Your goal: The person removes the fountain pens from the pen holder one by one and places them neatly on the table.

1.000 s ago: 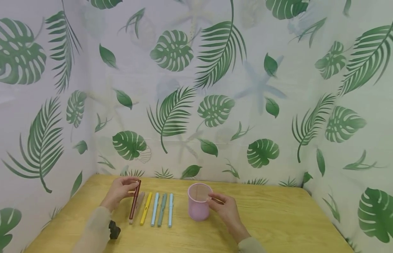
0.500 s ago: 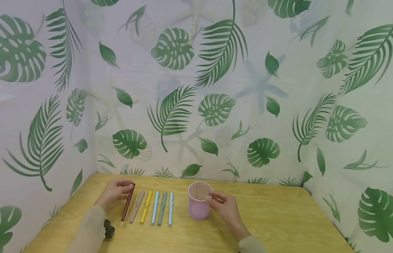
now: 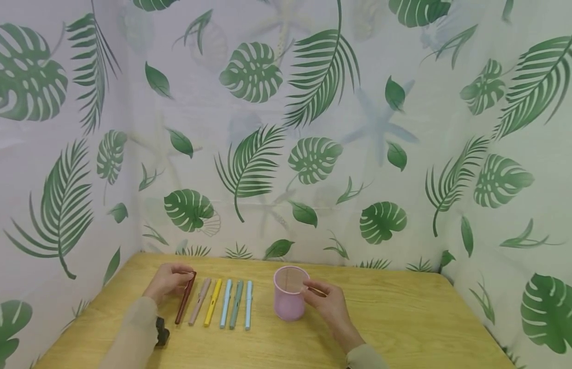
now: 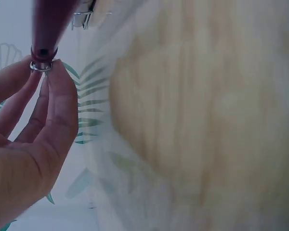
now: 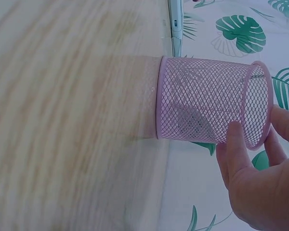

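At the left end of a row of pens, my left hand pinches the far end of a dark red pen. In the left wrist view the fingertips of that hand meet at the metal-ringed end of the pen. Whether the pen's whole length touches the table cannot be told. My right hand holds the rim of a pink mesh pen cup standing upright. Seen from the right wrist, the thumb and fingers of this hand grip the cup near its open top.
Right of the dark red pen lie a mauve pen, a yellow pen, a light blue pen, a grey-green pen and another light blue pen. Leaf-printed curtains surround the wooden table.
My left hand has carried the dark red pen leftward and down, from over the mauve pen to a spot left of it. The right hand and the cup stay in place.
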Demonstrator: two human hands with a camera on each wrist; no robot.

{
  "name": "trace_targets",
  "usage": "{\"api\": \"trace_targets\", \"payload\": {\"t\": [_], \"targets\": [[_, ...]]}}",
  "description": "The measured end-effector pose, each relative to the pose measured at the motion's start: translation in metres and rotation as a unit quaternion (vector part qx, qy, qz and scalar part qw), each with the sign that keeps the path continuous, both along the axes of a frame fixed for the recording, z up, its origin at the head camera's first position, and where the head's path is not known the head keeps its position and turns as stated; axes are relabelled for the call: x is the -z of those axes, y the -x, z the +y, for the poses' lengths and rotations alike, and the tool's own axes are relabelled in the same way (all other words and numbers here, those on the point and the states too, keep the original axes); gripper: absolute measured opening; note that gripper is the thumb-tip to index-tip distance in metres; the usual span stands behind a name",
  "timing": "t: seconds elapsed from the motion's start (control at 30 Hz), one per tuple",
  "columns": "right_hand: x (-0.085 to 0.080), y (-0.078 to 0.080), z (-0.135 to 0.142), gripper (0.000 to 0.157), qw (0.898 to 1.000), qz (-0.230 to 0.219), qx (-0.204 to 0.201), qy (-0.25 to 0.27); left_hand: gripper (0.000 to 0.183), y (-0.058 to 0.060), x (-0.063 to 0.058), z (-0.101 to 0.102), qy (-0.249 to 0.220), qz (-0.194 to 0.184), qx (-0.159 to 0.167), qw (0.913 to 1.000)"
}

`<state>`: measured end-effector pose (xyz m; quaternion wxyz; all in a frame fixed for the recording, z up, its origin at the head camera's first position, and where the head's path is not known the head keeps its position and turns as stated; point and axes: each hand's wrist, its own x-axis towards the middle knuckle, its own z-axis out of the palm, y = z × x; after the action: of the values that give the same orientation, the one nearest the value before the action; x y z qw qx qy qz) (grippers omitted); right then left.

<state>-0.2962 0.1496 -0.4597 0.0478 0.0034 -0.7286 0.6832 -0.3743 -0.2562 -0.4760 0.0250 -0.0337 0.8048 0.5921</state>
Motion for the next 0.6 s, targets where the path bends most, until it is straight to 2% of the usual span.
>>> {"api": "trace_targets", "payload": {"t": [0.23,0.6], "targets": [[-0.0015,0.0004,0.0006,0.031,1.000,-0.001,0.003,-0.015,0.038,0.0017,-0.0040,0.0031,0.005,-0.031,-0.034,0.9989],[0.0009,-0.0001,0.0011,0.033,1.000,0.005,-0.004,-0.013,0.027,0.0071,0.0037,0.0090,-0.005,-0.045,-0.073,0.9963]]}}
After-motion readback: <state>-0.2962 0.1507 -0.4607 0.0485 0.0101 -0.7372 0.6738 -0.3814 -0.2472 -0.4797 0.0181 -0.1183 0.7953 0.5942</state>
